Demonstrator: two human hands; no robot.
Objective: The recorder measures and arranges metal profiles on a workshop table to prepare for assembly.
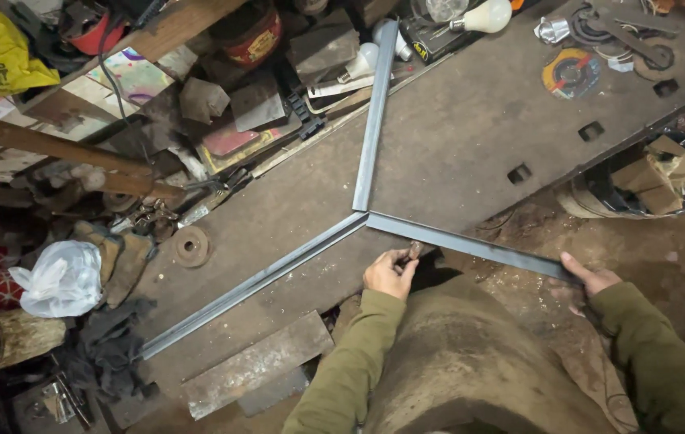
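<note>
Steel bar (471,245), long, stiff and likely heavy, lies on the workbench (455,137) with its far tip meeting two other bars (371,120). Your right hand (592,280) pinches its overhanging end; your left hand (391,273) is curled against its middle edge, though you cannot tell if it grips.

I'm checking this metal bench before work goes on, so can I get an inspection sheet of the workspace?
Surface: dark steel bench top, with square holes.
Job's things: three steel bars meet at one point: upper bar, left bar, right bar.
Clutter: light bulbs, grinding disc, white bag, steel plate.
Grippers: left hand beside right bar, pinching something small; right hand at its far end.
Cables: black cable.
Surroundings: dirt floor, bucket of scraps.
</note>
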